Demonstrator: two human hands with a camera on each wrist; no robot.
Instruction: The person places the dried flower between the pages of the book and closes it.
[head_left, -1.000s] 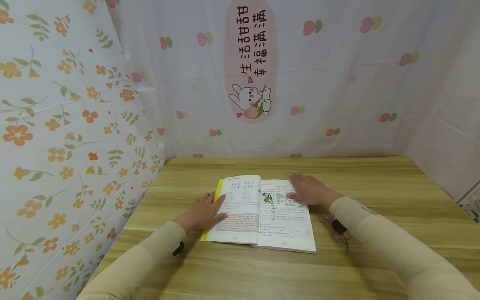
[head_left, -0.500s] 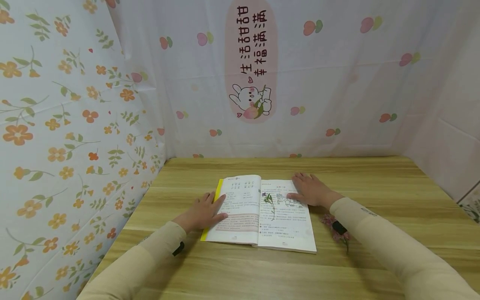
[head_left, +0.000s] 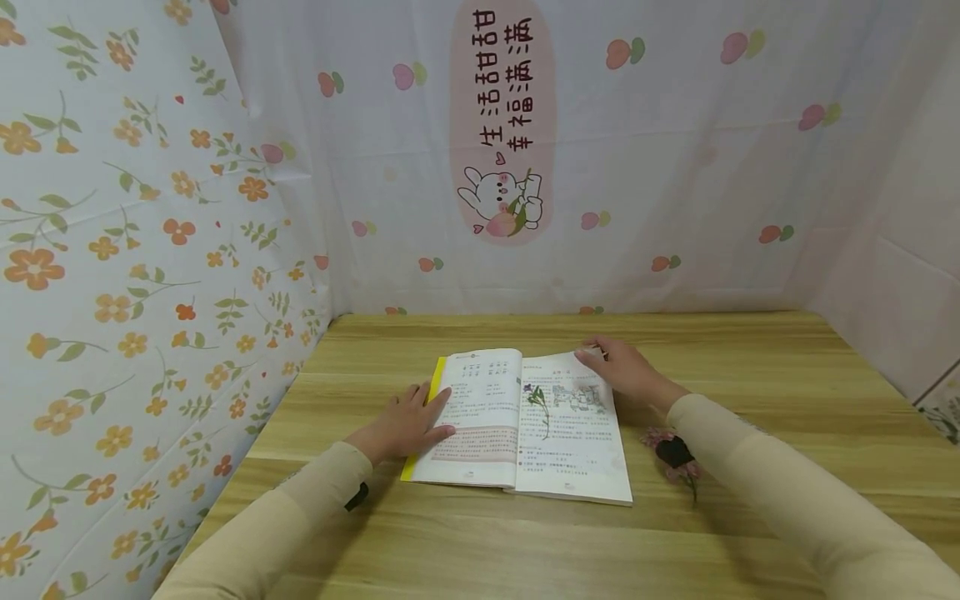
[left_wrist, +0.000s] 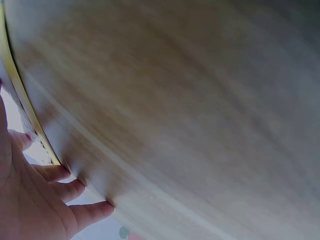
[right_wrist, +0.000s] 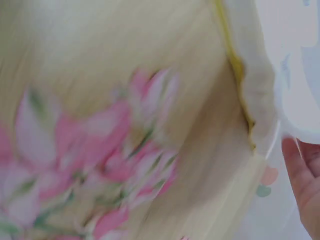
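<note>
An open book (head_left: 480,450) lies on the wooden table (head_left: 750,367). A pressed green sprig with a purple flower (head_left: 538,408) rests on its right page near the spine. My left hand (head_left: 408,421) lies flat, its fingers on the outer edge of the left page and the yellow cover edge (left_wrist: 20,100). My right hand (head_left: 626,373) is at the top right corner of the right page and pinches that corner, which curls up a little. In the right wrist view the lifted page edge (right_wrist: 260,100) stands beside my fingers (right_wrist: 300,170).
A pink flower bunch (head_left: 671,454) lies on the table right of the book, under my right wrist; it shows blurred in the right wrist view (right_wrist: 100,165). Patterned cloth walls (head_left: 150,250) close in the table on the left, back and right.
My right hand has slid from lying flat on the right page to its top right corner and taken hold of it. The left hand and the book have not moved.
</note>
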